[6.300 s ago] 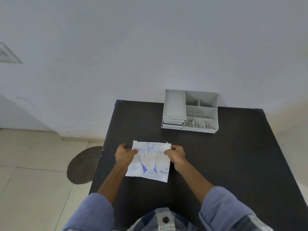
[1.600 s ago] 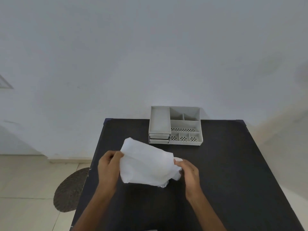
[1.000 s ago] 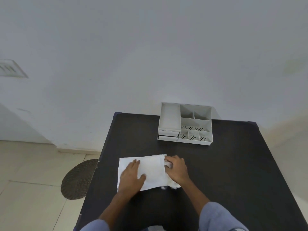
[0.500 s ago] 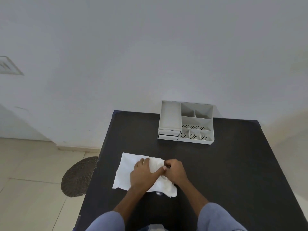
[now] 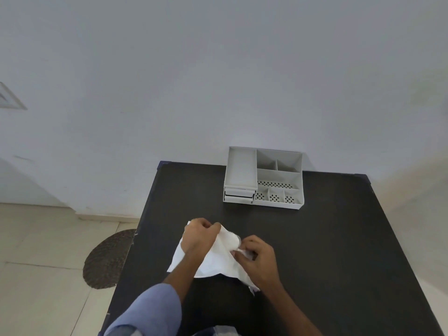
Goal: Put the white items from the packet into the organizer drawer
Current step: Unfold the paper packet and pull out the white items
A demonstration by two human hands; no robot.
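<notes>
A white packet lies crumpled on the black table, blank side up. My left hand grips its upper left part, fingers curled around the paper. My right hand pinches thin white material at the packet's right edge. The grey organizer stands at the table's far edge against the wall, with open compartments on top and two drawers at its front left, both closed or nearly so.
A white wall rises behind the table. A tiled floor lies to the left, with a round dark mat near the table's left edge. My blue sleeves show at the bottom of the view.
The packet was turned printed side down and laid flat. My left hand has gone from pressing on it to gripping its upper part, while my right hand pulls at the right edge.
</notes>
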